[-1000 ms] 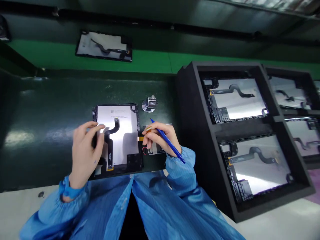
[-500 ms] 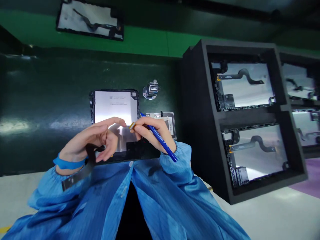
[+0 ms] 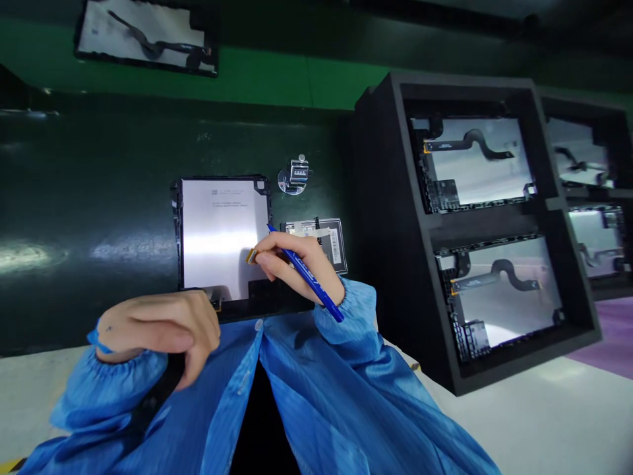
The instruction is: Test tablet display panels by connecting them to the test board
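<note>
Display panel (image 3: 220,237) lying flat, silver back up, on the dark green work mat (image 3: 89,198), and the action is right over its lower right corner. Right hand (image 3: 291,260) is doing double duty: a blue marker pen (image 3: 309,277) lies tucked through the grip, tip pointing away, while the fingertips (image 3: 262,258) close in a tight pinch on a small gold-tipped connector end (image 3: 251,256). Left hand (image 3: 158,326) sits low by the near edge of the panel, fingers curled almost closed. A black flex strip (image 3: 158,389) runs out beneath it, though whether those fingers really grip it can't be told from this view. Good handling here looks like a light pinch on the stiff connector end rather than the soft strip, with the pen tip kept clear of that silver foil. Just beyond the panel stand a tally counter (image 3: 297,173) on a shiny round base and a black barcode-labelled card (image 3: 336,249). Off to the right, a black foam rack (image 3: 376,231) holds more panels (image 3: 475,191), each with a dark flex cable across its back, and a further panel (image 3: 146,36) lies up beyond the mat.
</note>
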The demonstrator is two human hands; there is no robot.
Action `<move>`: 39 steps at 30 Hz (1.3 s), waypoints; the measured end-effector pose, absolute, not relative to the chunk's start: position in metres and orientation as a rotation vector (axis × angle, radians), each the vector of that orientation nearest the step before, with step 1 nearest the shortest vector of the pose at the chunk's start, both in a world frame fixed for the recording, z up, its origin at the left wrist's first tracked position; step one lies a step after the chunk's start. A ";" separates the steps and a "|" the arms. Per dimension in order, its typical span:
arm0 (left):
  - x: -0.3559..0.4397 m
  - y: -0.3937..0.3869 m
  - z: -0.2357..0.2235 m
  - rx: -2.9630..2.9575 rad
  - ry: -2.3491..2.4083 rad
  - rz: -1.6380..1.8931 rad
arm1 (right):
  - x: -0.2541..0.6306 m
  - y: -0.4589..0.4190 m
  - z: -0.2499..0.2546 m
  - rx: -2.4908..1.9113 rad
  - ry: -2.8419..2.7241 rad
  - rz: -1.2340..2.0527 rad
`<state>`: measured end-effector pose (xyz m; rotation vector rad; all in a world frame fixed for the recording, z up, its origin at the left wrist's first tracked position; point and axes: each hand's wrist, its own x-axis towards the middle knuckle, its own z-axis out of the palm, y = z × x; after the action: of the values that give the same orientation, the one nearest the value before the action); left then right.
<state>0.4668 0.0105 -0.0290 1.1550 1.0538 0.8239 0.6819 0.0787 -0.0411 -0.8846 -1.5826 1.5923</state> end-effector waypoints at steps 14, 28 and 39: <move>0.492 0.031 -0.044 1.214 1.578 1.223 | 0.681 0.080 -0.044 -0.949 -1.718 1.497; 0.493 0.033 -0.030 1.292 1.635 1.127 | 0.678 0.079 -0.042 -0.965 -1.796 1.439; 0.489 0.040 -0.029 1.335 1.504 0.945 | 0.679 0.082 -0.047 -0.888 -1.900 1.410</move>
<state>0.4895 0.0400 -0.0292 1.3354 1.5038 0.9452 0.6786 0.0825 -0.0471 -0.8885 -1.8999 1.4101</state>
